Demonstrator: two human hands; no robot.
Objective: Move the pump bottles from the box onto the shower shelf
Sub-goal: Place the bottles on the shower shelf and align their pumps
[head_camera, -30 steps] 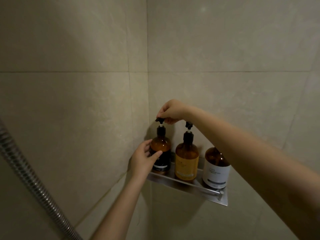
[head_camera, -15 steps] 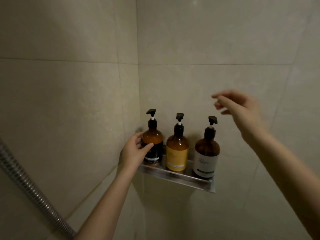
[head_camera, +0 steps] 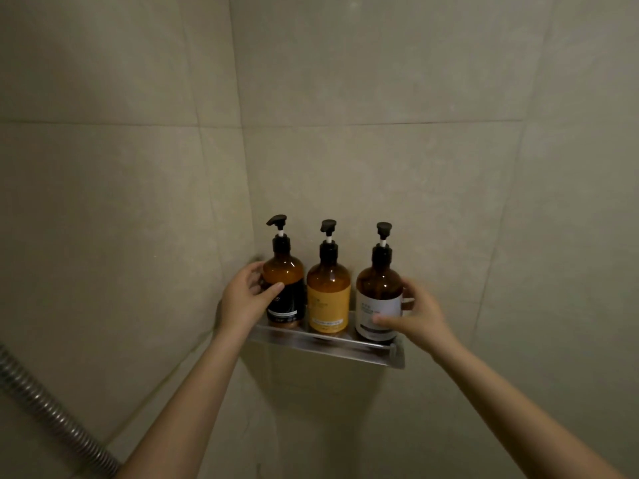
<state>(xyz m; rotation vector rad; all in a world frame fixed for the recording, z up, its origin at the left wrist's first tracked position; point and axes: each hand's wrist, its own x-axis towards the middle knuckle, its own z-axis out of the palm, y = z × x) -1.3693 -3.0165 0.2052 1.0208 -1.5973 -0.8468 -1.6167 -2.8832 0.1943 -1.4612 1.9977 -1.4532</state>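
On the brushed-metal corner shower shelf [head_camera: 321, 345] stand three amber pump bottles; our left hand [head_camera: 247, 299] clasps the black-labelled one [head_camera: 284, 288], our right hand [head_camera: 420, 318] the white-labelled one [head_camera: 379, 299]. Nudging either could topple it off the narrow edge.

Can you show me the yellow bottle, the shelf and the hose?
Yellow bottle [head_camera: 328, 305], head view, on its label.
Shelf [head_camera: 332, 349], head view, on its front rail.
Hose [head_camera: 52, 413], head view, on its ribbed middle.
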